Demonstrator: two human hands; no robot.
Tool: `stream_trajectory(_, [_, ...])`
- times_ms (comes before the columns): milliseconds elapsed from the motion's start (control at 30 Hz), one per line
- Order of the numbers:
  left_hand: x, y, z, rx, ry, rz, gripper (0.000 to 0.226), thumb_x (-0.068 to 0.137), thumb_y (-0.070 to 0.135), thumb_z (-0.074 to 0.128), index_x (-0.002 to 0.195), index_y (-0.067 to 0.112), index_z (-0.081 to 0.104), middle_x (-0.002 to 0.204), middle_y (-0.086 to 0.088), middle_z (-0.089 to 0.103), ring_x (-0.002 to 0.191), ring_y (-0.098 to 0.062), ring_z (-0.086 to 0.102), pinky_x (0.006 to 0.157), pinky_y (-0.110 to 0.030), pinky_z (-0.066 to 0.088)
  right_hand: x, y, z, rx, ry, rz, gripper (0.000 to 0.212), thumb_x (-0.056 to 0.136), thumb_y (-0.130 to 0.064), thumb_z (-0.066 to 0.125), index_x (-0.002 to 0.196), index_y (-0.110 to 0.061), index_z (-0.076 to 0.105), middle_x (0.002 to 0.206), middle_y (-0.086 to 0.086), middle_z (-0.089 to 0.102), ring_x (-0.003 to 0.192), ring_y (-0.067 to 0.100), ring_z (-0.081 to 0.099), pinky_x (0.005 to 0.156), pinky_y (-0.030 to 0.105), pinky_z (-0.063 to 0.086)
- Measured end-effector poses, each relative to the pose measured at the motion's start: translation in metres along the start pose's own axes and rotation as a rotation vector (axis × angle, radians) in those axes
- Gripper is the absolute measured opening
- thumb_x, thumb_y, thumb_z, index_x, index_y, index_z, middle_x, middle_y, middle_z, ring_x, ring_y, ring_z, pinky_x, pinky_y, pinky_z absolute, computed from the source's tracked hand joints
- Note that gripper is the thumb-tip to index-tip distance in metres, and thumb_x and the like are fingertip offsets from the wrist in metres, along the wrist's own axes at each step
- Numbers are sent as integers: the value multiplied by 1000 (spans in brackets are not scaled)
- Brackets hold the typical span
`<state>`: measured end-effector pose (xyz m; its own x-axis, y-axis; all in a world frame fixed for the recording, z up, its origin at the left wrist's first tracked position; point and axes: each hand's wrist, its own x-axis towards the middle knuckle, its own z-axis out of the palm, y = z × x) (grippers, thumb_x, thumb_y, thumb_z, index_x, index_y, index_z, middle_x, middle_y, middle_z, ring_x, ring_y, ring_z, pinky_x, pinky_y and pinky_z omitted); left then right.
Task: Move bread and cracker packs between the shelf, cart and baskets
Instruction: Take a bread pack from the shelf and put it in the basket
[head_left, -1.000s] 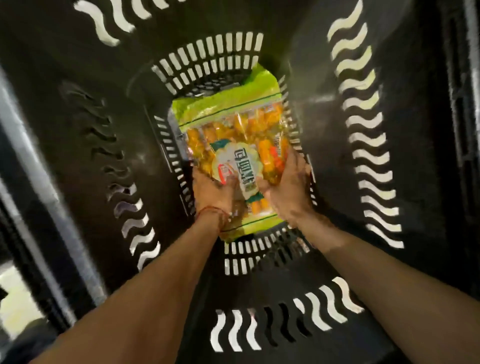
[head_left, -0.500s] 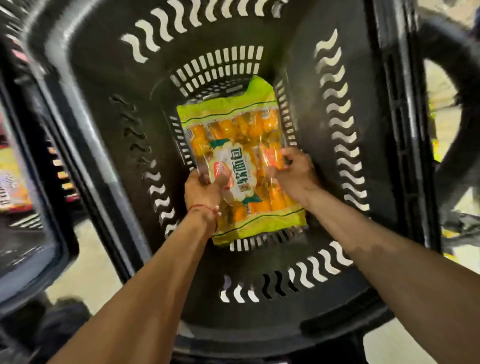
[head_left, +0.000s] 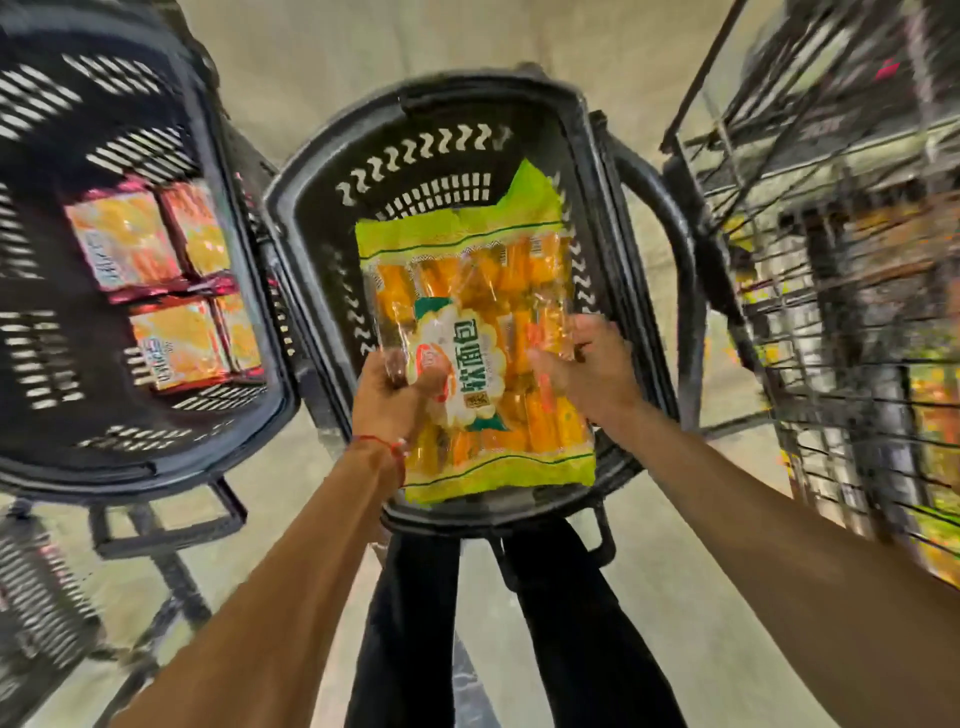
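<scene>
Hands hold one big bread pack (head_left: 483, 332) from both sides. Left hand (head_left: 395, 395) is curled tight on its left edge, with the thumb on the front. Right hand (head_left: 582, 369) presses its right side, fingers bent round the edge. The pack hangs over the middle black basket (head_left: 311, 218), and I cannot tell if its far end touches the inside. The wrap looks slippery, so I think it could slide out and drop, or the near end could catch on the rim. I see nothing else in that basket. On the left, another basket (head_left: 218, 156) has orange cracker packs (head_left: 156, 280). On the right stands a wire shelf (head_left: 831, 260).
</scene>
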<state>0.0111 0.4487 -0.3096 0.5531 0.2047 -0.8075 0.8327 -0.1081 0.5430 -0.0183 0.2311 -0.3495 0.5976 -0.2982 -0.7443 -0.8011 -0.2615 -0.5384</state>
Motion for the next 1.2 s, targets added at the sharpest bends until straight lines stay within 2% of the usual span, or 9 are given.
stream_trajectory(67, [-35,17,-8,8,-18,25,32,77,26,87,95,19,63,93,-7,71,88,-27,68,79,-37,56,-32,-20,-18,88,-15,-26,55,68,-66,87,102,-27,69,102,8,70,92,35,70,72,52,62])
stream_trajectory(167, [-93,41,-20,0,-64,54,26,84,15,82,102,9,63,98,-15,71,91,-30,67,84,-42,55,-101,-72,-49,289,-30,-41,40,88,-10,83,104,-21,48,105,9,65,85,24,67,68,33,60])
stream_trajectory(233, [-129,56,-27,0,-84,75,30,87,13,78,111,4,62,104,-14,69,92,-27,65,85,-41,53,-135,-83,-68,313,-19,-58,48,87,5,78,101,-23,42,105,9,63,94,24,64,76,34,61])
stream_trajectory(400, [-213,87,-38,69,-126,183,23,91,8,73,88,15,51,83,0,62,72,-7,61,68,-16,51,-223,-104,-113,457,-89,-44,77,79,-22,91,138,-14,42,127,8,67,114,24,69,95,40,60])
stream_trajectory(467, [-244,95,-44,77,-181,248,23,90,4,72,95,12,52,90,-4,62,73,-4,66,69,-15,53,-254,-103,-127,524,-91,-72,77,80,-8,87,143,-8,43,124,7,72,111,19,73,88,34,61])
stream_trajectory(733, [-328,108,-73,99,-328,174,100,50,38,100,130,16,44,120,-13,69,103,-30,72,85,-45,61,-372,-101,-171,451,-17,-68,99,59,-58,95,140,-33,43,129,-7,69,121,18,65,107,53,51])
stream_trajectory(833, [-352,110,-85,151,-465,184,78,57,37,92,124,13,61,109,-10,77,98,-29,75,90,-54,59,-416,-96,-171,533,26,-130,72,67,-37,93,129,-33,57,110,-12,78,103,6,74,96,37,57])
stream_trajectory(1033, [-387,96,-102,231,-629,223,40,74,22,85,108,19,64,87,5,79,71,-12,75,53,-26,55,-487,-68,-156,704,108,-151,58,75,-14,90,126,-24,61,104,-6,80,95,14,77,70,22,60])
stream_trajectory(1200, [-420,83,-94,346,-749,269,76,57,38,99,121,17,65,109,-7,77,98,-29,75,88,-51,59,-539,-29,-153,803,237,-155,66,76,-10,90,133,-22,59,113,2,79,102,22,77,86,42,64])
